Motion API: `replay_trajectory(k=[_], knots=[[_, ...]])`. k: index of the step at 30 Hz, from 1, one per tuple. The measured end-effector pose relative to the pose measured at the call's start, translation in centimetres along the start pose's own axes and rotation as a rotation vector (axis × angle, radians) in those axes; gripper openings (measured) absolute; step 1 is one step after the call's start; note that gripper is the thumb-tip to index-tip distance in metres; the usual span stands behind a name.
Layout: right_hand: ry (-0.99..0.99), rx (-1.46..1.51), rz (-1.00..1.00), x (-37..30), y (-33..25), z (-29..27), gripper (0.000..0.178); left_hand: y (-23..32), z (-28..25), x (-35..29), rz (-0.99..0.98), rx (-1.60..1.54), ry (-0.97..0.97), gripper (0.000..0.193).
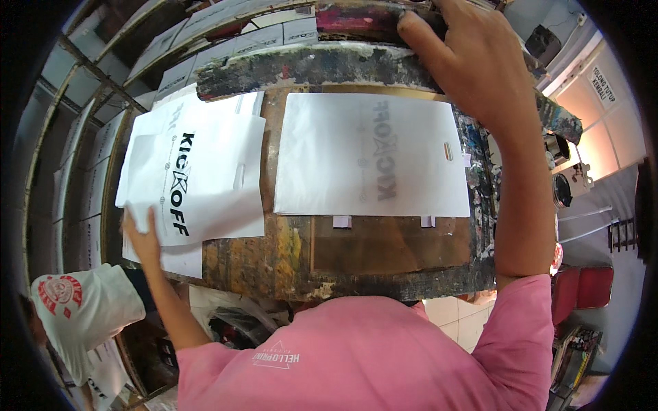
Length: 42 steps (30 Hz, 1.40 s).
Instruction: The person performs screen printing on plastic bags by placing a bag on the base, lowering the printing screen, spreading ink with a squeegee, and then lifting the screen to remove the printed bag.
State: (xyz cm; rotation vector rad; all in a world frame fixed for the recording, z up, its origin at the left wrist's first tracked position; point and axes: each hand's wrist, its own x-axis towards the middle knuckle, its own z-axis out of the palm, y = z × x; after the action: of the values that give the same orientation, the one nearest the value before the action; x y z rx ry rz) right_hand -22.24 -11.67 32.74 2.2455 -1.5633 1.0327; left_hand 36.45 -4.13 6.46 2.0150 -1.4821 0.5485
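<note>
My left hand (142,238) is at the lower left edge of a white plastic bag with black print (212,164), thumb and fingers apart. That bag lies askew on other printed bags at the left of the worn wooden board (277,253). Up at the far right, my right hand (473,58) grips the ink-stained wooden frame of a printing screen (308,68); its fingertips are partly cut off by the picture's upper edge. Between my arms a second white bag (329,151) lies flat, faint print showing through and a handle slot at its right end.
Two small pale tabs (342,222) sit along the flat bag's near edge. Racks (89,157) with more printed bags stand at the left and far side. A person in a white shirt (89,308) is at lower left. A red chair (582,291) stands at right.
</note>
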Motion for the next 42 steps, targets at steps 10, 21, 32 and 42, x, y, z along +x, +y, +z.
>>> replay_trajectory(k=[10,21,32,42], knots=[[-0.651,-0.047,-0.097,-18.2,0.4,6.1,0.036,29.9,-6.5,-15.1,-1.142,-2.210,-0.871,0.104],[-0.616,0.044,-0.046,-24.0,4.8,17.2,0.053,25.0,0.9,-23.9,-1.072,-1.773,-1.017,0.093],[-0.453,-0.120,-0.148,-5.7,20.4,33.0,0.036,23.3,1.3,-24.9,-1.021,-1.981,-1.009,0.075],[-0.525,-0.096,-0.145,-1.4,22.2,33.5,0.048,22.5,2.5,-25.1,-0.816,-2.245,-1.066,0.102]])
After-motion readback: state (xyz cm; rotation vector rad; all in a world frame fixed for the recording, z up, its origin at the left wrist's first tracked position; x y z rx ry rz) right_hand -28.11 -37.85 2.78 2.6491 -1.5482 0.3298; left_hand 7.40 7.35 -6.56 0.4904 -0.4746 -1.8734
